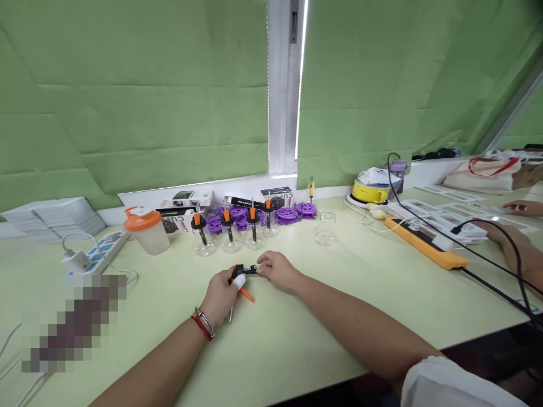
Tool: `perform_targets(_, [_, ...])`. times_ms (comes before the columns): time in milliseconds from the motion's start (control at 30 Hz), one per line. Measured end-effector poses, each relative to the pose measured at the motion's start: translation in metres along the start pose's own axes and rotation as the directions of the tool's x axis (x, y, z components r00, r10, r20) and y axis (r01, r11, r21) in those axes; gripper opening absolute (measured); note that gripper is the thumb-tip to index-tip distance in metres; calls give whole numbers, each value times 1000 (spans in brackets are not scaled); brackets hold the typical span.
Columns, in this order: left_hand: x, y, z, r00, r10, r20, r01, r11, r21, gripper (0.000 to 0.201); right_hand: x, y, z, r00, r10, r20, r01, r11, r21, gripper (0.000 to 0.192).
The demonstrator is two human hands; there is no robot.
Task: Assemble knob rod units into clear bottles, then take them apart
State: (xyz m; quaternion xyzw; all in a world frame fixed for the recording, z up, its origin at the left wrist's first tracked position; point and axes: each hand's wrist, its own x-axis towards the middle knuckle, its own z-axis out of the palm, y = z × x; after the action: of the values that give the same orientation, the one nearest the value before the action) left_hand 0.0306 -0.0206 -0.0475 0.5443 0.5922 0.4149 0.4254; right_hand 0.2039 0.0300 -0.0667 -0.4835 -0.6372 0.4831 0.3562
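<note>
My left hand point(221, 294) grips a small black and orange pump part point(242, 278) just above the pale green table point(297, 339); a white wrap covers one fingertip and a thin tube hangs down from the part. My right hand point(276, 270) pinches the part's right end. Behind the hands stands a row of several clear glass bottles with orange and black tops point(231, 232). One open glass bottle without a top point(324, 228) stands to the right of the row.
Purple plastic wheels point(292, 213) and small boxes point(190, 199) lie by the window sill. An orange-lidded cup point(148, 229) stands at left, a yellow power strip point(428, 246) with black cables at right. Another person's hands point(515, 249) rest at the far right.
</note>
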Motion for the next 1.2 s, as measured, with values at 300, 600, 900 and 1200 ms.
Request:
perform_targets(300, [-2,-5,8,992,103,-76,-92,986,141,22,2,-6,8,998,-50,-27,46,993,-110,19])
perform_targets(600, [2,-6,5,997,46,-68,-31,979,201,31,6,-1,9,996,-92,-4,91,988,-126,15])
perform_targets(900, [-1,2,6,998,-4,-63,13,991,136,31,8,2,9,994,-106,2,105,983,-152,9])
perform_targets(1200, [1,-1,5,997,-12,-70,22,991,135,30,8,-1,9,995,-93,18,95,986,-137,12])
